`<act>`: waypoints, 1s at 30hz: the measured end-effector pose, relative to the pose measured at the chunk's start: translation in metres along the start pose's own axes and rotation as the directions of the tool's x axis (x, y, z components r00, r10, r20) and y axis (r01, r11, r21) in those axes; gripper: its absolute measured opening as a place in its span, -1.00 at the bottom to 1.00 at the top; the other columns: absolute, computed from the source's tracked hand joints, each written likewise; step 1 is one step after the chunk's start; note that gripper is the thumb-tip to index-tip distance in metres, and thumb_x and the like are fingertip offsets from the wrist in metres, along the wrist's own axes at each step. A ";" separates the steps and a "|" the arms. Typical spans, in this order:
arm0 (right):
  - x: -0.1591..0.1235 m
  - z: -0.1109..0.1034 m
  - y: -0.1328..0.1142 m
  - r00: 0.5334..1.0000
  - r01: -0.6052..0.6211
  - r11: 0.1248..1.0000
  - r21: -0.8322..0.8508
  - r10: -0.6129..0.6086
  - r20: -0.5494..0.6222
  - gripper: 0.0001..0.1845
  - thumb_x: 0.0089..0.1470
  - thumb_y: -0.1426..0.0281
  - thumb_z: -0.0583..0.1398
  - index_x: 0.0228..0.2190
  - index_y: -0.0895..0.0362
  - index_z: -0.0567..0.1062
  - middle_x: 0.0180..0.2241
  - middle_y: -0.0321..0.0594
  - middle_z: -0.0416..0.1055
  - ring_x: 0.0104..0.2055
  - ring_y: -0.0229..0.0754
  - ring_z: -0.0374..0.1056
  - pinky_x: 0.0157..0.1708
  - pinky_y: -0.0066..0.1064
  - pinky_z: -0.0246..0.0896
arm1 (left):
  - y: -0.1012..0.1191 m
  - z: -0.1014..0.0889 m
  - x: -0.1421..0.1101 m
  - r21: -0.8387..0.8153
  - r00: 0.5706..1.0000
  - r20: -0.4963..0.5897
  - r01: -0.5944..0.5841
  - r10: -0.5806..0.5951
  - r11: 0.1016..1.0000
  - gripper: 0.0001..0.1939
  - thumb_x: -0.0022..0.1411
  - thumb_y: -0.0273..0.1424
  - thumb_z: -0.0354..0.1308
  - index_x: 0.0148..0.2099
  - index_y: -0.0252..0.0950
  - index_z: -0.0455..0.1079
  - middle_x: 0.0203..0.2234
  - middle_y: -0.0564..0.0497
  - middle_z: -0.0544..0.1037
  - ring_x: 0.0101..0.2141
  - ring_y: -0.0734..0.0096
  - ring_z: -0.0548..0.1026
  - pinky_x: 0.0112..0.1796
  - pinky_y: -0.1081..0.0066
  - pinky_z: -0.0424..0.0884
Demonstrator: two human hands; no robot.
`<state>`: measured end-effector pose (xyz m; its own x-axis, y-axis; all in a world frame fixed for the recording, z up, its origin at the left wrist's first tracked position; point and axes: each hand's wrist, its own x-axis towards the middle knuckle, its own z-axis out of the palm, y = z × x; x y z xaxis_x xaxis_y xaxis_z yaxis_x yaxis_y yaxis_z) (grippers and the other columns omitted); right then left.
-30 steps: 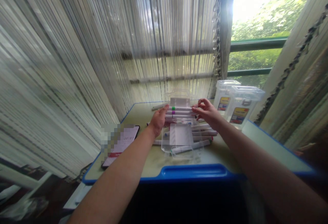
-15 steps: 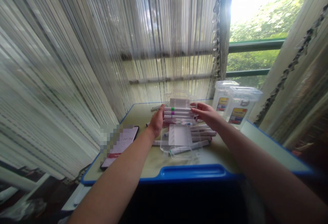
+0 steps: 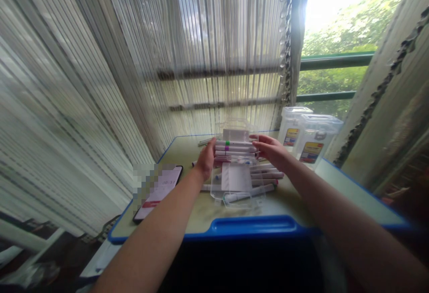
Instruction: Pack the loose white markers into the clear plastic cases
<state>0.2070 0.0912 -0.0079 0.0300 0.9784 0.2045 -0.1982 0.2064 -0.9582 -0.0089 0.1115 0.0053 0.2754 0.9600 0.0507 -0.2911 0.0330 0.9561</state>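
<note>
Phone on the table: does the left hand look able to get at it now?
Probably not without letting go: the left hand holds one end of the markers. Otherwise likely yes: the phone lies close by on that side, nothing seen lying on it.

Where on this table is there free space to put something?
The right part of the table, between the right forearm, clear boxes and blue edge, looks free; so does the area beyond the phone, left of the left hand. Crowded: the middle, with markers, open case and right hand.
</note>
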 end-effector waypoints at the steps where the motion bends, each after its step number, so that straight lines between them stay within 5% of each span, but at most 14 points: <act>1: 0.000 0.000 -0.001 1.000 -0.006 1.000 0.018 0.006 0.005 -0.60 -0.20 0.33 0.37 -0.23 0.12 0.53 -0.41 -0.26 0.47 -0.49 -0.31 0.37 -0.58 -0.50 0.31 | -0.001 -0.001 0.000 0.010 1.000 -0.001 -0.004 0.004 1.000 -0.54 0.27 -0.11 -0.07 -0.17 -0.38 0.46 -0.57 -0.04 0.56 -0.57 0.37 0.53 -0.55 0.46 0.46; 9: 0.000 -0.002 -0.001 1.000 0.023 1.000 -0.015 -0.023 0.016 -0.59 -0.19 0.32 0.36 -0.21 0.11 0.52 -0.39 -0.24 0.47 -0.49 -0.29 0.38 -0.55 -0.44 0.34 | -0.006 -0.002 0.002 0.139 0.997 -0.052 -0.047 0.055 0.989 -0.66 0.15 -0.20 0.14 -0.15 -0.35 0.47 -0.55 -0.02 0.57 -0.61 0.36 0.51 -0.64 0.47 0.38; 24: 0.002 -0.004 0.003 1.000 0.011 0.999 -0.051 -0.011 0.000 -0.59 -0.20 0.31 0.38 -0.23 0.12 0.54 -0.36 -0.21 0.49 -0.47 -0.28 0.39 -0.53 -0.46 0.33 | -0.005 -0.002 0.003 0.186 0.996 -0.064 -0.042 0.055 0.982 -0.74 0.15 -0.22 0.11 -0.36 -0.31 0.46 -0.61 0.01 0.52 -0.64 0.38 0.48 -0.63 0.44 0.38; 30: 0.001 -0.002 0.002 1.000 0.019 0.999 -0.033 -0.019 0.000 -0.59 -0.21 0.31 0.38 -0.22 0.11 0.54 -0.33 -0.21 0.49 -0.46 -0.28 0.39 -0.54 -0.48 0.31 | -0.002 -0.003 0.000 0.139 0.996 -0.058 -0.066 0.075 0.988 -0.55 0.10 -0.04 0.17 -0.14 -0.31 0.44 -0.54 0.00 0.54 -0.59 0.36 0.50 -0.65 0.47 0.36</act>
<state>0.2084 0.0925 -0.0101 0.0334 0.9742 0.2230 -0.1653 0.2254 -0.9601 -0.0113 0.1127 0.0025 0.1994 0.9742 0.1054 -0.1781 -0.0697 0.9815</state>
